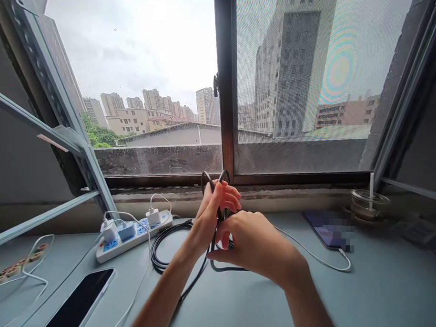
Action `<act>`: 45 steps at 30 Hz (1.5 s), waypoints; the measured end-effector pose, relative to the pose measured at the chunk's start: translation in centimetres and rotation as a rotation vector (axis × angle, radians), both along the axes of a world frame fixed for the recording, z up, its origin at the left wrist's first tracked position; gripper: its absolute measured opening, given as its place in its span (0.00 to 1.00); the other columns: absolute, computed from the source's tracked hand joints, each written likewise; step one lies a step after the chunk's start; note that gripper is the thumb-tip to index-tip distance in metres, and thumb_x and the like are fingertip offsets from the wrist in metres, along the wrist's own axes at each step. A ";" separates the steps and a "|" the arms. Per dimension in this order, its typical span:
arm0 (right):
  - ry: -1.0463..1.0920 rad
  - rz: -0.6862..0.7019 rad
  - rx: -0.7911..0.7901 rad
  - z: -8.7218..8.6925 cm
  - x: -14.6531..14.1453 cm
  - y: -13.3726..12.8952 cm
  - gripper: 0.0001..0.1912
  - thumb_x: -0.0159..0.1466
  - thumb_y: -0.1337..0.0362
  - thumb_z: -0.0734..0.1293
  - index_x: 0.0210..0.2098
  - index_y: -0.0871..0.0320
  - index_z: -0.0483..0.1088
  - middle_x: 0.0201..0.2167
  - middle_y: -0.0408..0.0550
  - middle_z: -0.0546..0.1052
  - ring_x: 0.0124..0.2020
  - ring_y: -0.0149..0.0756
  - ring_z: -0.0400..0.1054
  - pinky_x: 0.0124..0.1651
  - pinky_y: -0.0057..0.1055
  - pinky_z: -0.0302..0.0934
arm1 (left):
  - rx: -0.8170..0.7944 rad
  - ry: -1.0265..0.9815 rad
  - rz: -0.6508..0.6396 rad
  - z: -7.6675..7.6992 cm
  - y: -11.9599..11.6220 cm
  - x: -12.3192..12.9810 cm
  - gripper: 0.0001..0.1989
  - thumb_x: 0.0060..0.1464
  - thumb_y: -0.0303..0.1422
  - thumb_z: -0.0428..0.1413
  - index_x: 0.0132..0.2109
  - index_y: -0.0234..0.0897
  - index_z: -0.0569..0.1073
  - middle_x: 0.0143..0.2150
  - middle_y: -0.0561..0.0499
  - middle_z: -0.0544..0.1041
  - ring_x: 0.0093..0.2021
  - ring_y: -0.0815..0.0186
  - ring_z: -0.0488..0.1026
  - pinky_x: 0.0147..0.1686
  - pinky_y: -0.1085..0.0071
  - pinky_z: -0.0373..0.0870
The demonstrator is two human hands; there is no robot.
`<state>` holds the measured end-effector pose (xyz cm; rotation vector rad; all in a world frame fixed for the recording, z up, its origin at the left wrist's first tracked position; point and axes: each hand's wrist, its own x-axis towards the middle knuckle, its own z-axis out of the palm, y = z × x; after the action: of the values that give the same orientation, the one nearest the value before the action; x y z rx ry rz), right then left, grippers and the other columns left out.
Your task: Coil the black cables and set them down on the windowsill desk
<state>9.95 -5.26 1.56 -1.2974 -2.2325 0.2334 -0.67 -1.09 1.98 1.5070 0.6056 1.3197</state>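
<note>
Black cable (pixel 165 238) lies in a loose coil on the grey table, and part of it rises into my hands. My left hand (pixel 212 206) is closed on that raised part, with thin loops sticking up above its thumb. Close against it on the right, my right hand (pixel 251 238) curls its fingers around the lower strands, thumb pointing left. A strand bends out below the right thumb. The right fingertips are partly hidden behind the hand, but the cable passes between them and the thumb.
Left of the coil stands a white power strip (pixel 138 239) with several plugs. A phone (pixel 80 299) lies at front left, another phone (pixel 325 229) with a white charging cable at right. A lidded cup (pixel 368 207) with a straw stands by the window (pixel 227 111). Metal shelf bars (pixel 40 214) cross the left side.
</note>
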 end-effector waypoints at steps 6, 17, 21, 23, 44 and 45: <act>0.171 -0.051 0.133 0.7 0.3 -0.8 0.06 0.57 0.64 0.65 0.24 0.55 0.68 0.20 0.38 0.72 0.21 0.28 0.62 0.28 0.28 0.48 | -0.013 -0.039 -0.001 0.1 0.8 -0.4 0.20 0.55 0.51 0.52 0.40 0.37 0.65 0.29 0.54 0.72 0.24 0.73 0.68 0.21 0.79 0.64; 0.961 0.050 -0.010 1.3 0.5 1.0 0.12 0.63 0.53 0.60 0.35 0.56 0.65 0.21 0.37 0.71 0.16 0.25 0.64 0.23 0.24 0.58 | 0.043 0.064 -0.033 -0.2 0.0 -0.2 0.26 0.51 0.58 0.50 0.42 0.40 0.63 0.16 0.59 0.67 0.12 0.75 0.58 0.10 0.81 0.49; 0.946 -0.028 0.070 1.2 1.6 1.1 0.12 0.60 0.55 0.65 0.37 0.56 0.68 0.23 0.39 0.73 0.17 0.24 0.62 0.20 0.23 0.56 | 0.088 -0.014 0.082 0.1 -0.1 -0.4 0.22 0.53 0.56 0.51 0.39 0.42 0.62 0.15 0.61 0.65 0.11 0.76 0.55 0.10 0.82 0.45; 0.959 -0.051 0.127 1.3 2.4 0.7 0.11 0.61 0.57 0.63 0.39 0.56 0.70 0.28 0.41 0.75 0.18 0.24 0.62 0.21 0.23 0.56 | 0.108 -0.031 0.121 0.4 0.0 -1.0 0.21 0.54 0.56 0.50 0.38 0.42 0.63 0.14 0.61 0.64 0.11 0.76 0.55 0.10 0.82 0.44; 1.207 -0.194 0.398 0.8 9.2 -0.9 0.14 0.60 0.52 0.67 0.26 0.55 0.73 0.46 0.48 0.76 0.10 0.16 0.53 0.07 0.22 0.38 | 0.178 0.220 0.435 3.5 1.4 -8.0 0.17 0.49 0.46 0.55 0.26 0.35 0.73 0.18 0.51 0.71 0.23 0.65 0.70 0.27 0.71 0.67; 1.215 -0.194 0.429 1.0 9.0 -1.1 0.16 0.61 0.52 0.66 0.24 0.57 0.71 0.46 0.48 0.75 0.10 0.16 0.52 0.07 0.23 0.37 | 0.180 0.322 0.454 3.4 1.6 -8.4 0.18 0.48 0.47 0.55 0.27 0.35 0.74 0.22 0.49 0.74 0.27 0.63 0.72 0.32 0.69 0.69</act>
<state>18.94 -6.39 2.53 -0.7643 -1.0335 0.3265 -9.06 0.49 5.42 1.8173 1.1108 1.5098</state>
